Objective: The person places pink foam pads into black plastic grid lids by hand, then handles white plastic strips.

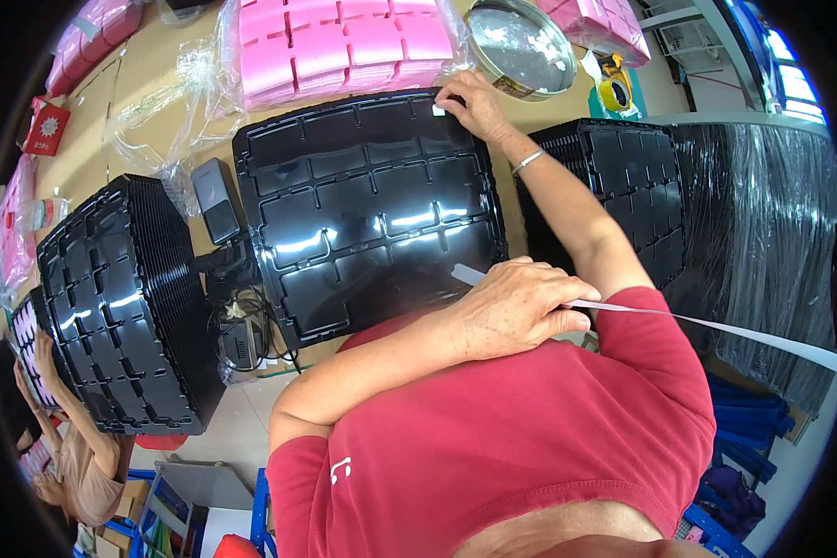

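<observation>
In front of me lies a stack of black plastic trays (372, 200), its glossy top divided into ribbed compartments. My left hand (521, 312) is closed on a long narrow white strip (763, 342), above the near right part of the tray. One short end of the strip sticks out past the fingers over the tray; the rest runs off to the right. At the far right corner of the top tray, my right hand (474, 107) pinches a small white piece (439, 110) against or just above the rim; I cannot tell whether it touches.
More black tray stacks stand at left (102, 307) and right (632, 186). Behind are pink foam blocks (344, 46), a round metal tin (521, 46) and a yellow tape roll (614, 93). A dark phone-like device (216, 200) and cables lie between stacks. A co-worker (93, 456) works at lower left.
</observation>
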Tool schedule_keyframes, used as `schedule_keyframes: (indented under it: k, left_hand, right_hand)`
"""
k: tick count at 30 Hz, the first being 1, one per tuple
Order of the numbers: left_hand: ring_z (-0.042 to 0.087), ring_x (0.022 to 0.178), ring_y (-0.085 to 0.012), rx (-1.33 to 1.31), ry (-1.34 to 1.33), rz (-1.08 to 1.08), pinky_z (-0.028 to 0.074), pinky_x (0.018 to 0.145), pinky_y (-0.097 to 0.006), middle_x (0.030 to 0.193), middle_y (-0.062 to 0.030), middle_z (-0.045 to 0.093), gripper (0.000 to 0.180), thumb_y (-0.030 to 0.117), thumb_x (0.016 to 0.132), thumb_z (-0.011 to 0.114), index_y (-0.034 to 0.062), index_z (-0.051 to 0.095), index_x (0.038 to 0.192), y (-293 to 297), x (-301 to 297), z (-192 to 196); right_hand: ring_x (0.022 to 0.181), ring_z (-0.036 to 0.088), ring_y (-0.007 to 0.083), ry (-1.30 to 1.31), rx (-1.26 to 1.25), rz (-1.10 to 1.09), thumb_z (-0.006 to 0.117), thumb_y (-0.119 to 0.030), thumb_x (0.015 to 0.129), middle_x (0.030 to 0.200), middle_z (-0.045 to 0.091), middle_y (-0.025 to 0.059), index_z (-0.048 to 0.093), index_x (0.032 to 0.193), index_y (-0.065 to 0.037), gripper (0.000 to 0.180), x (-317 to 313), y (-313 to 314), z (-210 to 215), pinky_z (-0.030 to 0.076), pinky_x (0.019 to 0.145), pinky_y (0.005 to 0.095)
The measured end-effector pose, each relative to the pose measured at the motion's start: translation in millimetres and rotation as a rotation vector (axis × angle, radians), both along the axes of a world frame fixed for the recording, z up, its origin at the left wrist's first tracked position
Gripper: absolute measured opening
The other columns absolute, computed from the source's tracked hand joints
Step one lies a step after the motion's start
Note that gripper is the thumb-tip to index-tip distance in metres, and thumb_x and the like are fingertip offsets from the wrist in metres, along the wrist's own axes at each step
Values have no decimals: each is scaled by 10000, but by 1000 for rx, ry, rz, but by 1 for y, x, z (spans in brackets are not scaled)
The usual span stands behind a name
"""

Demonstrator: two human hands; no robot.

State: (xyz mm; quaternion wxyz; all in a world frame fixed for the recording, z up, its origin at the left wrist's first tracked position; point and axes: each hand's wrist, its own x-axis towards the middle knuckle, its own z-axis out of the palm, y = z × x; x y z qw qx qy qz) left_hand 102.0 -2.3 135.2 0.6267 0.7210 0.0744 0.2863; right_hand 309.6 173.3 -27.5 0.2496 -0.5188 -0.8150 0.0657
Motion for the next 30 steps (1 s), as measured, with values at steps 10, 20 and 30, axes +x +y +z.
schedule_keyframes:
  k: [10, 20, 30]
  left_hand:
    - [635, 856, -233, 62, -30, -5, 459, 772, -365, 860, -63, 679, 303, 312, 925, 580, 102, 637, 1136, -5, 0, 7]
    - [643, 847, -283, 34, -79, 124, 488, 759, -384, 872, -107, 658, 363, 316, 922, 587, 103, 599, 1215, -20, -16, 25]
    - [649, 872, -126, -138, -108, 423, 504, 837, -256, 936, -97, 696, 300, 226, 999, 501, -6, 645, 1124, -7, -20, 30]
  right_hand:
    - [897, 525, 258, -227, 316, -28, 682, -107, 759, 851, 566, 36, 649, 832, -124, 81, -32, -24, 43, 379, 841, 391]
    - [782, 574, 306, 250, -41, -355, 647, -39, 789, 821, 589, 116, 611, 871, -37, 90, -42, -181, 93, 454, 710, 396]
    - [776, 611, 280, 204, -380, -659, 613, -65, 835, 812, 622, 122, 592, 875, -12, 70, -11, -382, 65, 486, 694, 370]
